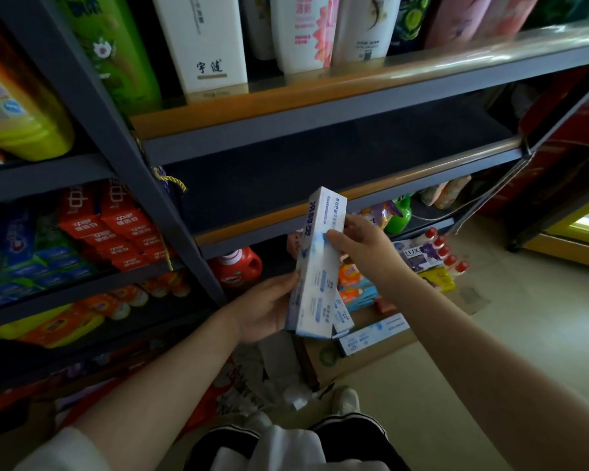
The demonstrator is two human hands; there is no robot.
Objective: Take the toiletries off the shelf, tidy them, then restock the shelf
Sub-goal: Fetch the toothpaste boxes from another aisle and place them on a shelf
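Observation:
I hold a white and blue toothpaste box (317, 263) upright in front of a bare dark shelf (320, 171). My left hand (269, 307) grips the lower end of the box, with a second similar box (342, 316) tucked behind it. My right hand (357, 246) pinches the upper part of the front box, thumb on its face. Another white and blue box (374, 334) lies on a cardboard carton (354, 362) on the floor below.
Shampoo bottles (296, 32) stand on the shelf above. Red and blue toothpaste boxes (116, 229) fill the left bay. Soap packs, a Lux box (419, 254) and red-capped bottles (449, 256) sit on the floor carton. A red detergent jug (238, 266) stands on the lower shelf.

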